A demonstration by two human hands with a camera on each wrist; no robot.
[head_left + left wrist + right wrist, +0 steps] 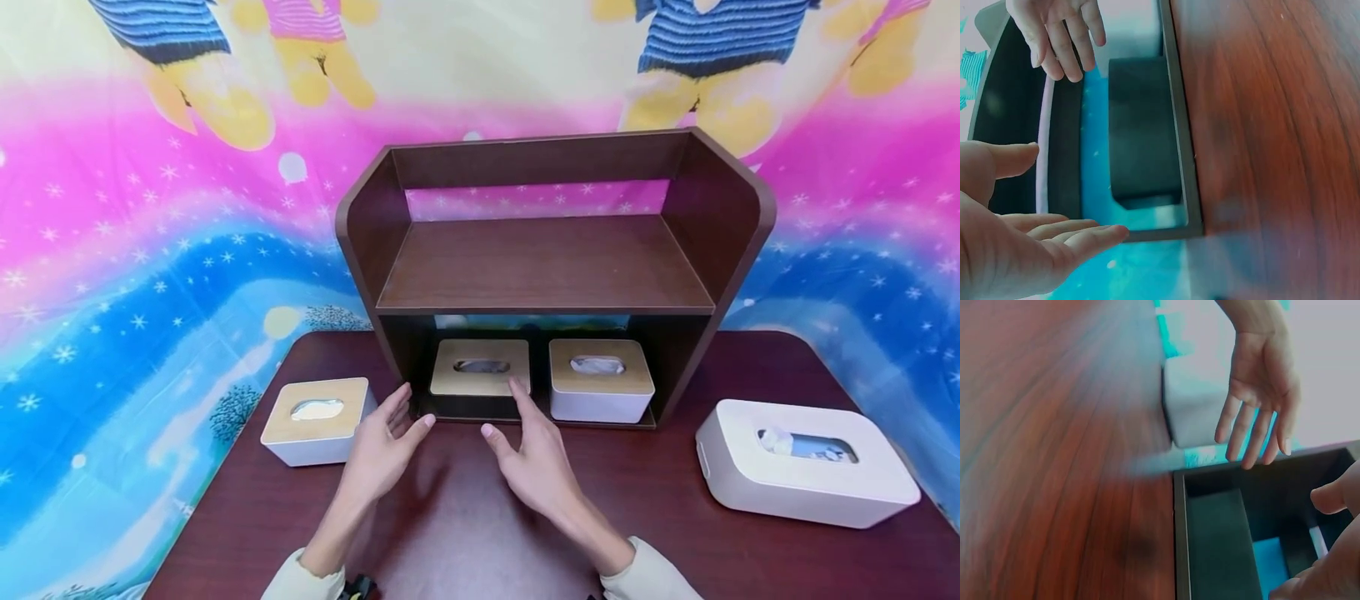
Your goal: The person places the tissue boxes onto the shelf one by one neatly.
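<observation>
A tissue box with a wood-look lid (480, 385) and black sides (1144, 131) stands in the lower shelf bay, on the left. My left hand (382, 446) is before the bay's left side, fingers extended and thumb apart, holding nothing. On the other side, my right hand (536, 458) also has its fingers stretched out, and its index fingertip overlaps the box's front right corner in the head view. Both wrist views show the palms facing each other across the black box, with gaps visible. To its right sits a white tissue box (600, 404) with a wood-look lid.
The dark brown two-tier shelf (547, 262) stands at the back of the reddish-brown table (480, 508). Another white, wood-lidded tissue box (315, 433) is left of the shelf. A longer all-white tissue box (802, 483) lies at the right. A patterned cloth (150, 333) hangs behind.
</observation>
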